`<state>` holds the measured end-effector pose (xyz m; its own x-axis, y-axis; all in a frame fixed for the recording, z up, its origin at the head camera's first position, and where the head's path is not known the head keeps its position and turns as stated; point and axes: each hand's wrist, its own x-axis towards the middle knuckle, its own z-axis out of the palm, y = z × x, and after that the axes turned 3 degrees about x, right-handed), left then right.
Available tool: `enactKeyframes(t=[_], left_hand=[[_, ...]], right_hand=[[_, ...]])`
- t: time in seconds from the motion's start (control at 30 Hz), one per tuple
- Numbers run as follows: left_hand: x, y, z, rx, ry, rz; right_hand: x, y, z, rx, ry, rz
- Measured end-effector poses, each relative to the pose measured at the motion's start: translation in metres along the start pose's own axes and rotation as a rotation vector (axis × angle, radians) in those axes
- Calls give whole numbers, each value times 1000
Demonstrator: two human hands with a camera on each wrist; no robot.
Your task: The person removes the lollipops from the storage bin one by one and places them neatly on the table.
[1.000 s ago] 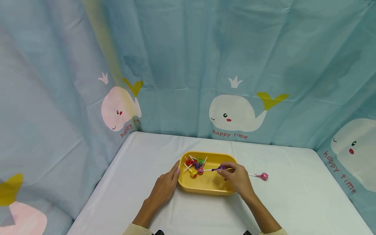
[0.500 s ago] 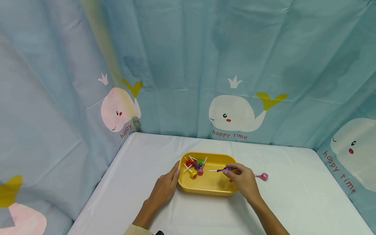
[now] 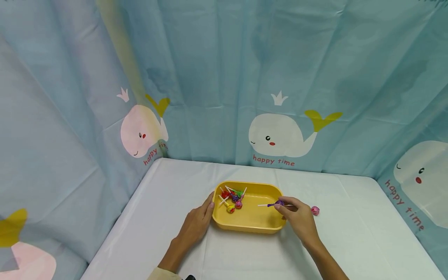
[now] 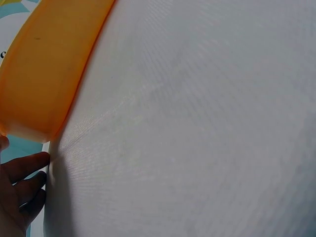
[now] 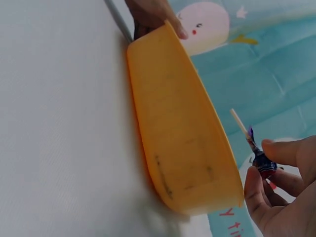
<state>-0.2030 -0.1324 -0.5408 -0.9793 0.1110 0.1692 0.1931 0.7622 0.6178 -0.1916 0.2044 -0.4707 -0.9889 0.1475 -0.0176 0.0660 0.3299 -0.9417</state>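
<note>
A yellow tray (image 3: 248, 229) stands on the white table, with several lollipops in its left part: red, green, purple, pink and a yellow lollipop (image 3: 230, 209). My left hand (image 3: 196, 221) rests with fairly straight fingers against the tray's left end. In my right hand (image 3: 301, 217) a purple lollipop (image 5: 264, 163) is pinched by its wrapped head between thumb and fingers. Its white stick points left over the tray's right end, above the rim. Just right of that hand a pink lollipop (image 3: 315, 210) lies on the table, its stick hidden behind the hand.
The white tablecloth (image 3: 364, 225) stretches around the tray on all sides. Blue curtains (image 3: 210, 128) with printed whales hang behind the table and along its left and right sides.
My right hand has moved to the right with the purple lollipop, from over the tray's inside to its right rim. It now covers the pink lollipop's stick. My left hand has stayed put.
</note>
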Motion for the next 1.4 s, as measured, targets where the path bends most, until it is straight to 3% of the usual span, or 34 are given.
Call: enactKeyframes(t=[0.47, 1.4], left_hand=[[-1, 0, 0, 6, 1, -5], [1, -2, 2, 11, 14, 7]], right_hand=[[-1, 14, -22, -36, 29, 2], [-7, 39, -57, -102, 117, 115]])
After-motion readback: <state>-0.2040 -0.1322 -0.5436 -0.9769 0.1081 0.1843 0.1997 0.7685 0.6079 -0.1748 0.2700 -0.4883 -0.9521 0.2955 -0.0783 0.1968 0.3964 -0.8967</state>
